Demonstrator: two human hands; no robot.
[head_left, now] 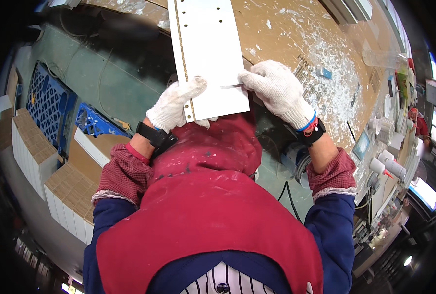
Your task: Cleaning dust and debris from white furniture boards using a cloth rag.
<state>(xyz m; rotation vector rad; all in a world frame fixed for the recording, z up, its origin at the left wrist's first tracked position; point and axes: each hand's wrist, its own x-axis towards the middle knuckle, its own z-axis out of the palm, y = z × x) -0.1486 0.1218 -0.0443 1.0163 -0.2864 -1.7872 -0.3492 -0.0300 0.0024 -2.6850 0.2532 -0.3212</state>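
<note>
A long white panel with small dark holes and a brown strip along its left side extends from my lap onto the work table. My left hand, in a white knit glove, grips the panel's near left edge, thumb on top and fingers underneath. In my right hand, also gloved, is a thin flat blade, pinched between thumb and fingers. The blade lies across the panel's face near its right edge. Its handle, if it has one, is hidden by the glove.
Brown cardboard covers the table, strewn with white flakes around a small blue block. Bottles and clutter line the right side. A bucket stands below. To the left are blue plastic crates and stacked white panels.
</note>
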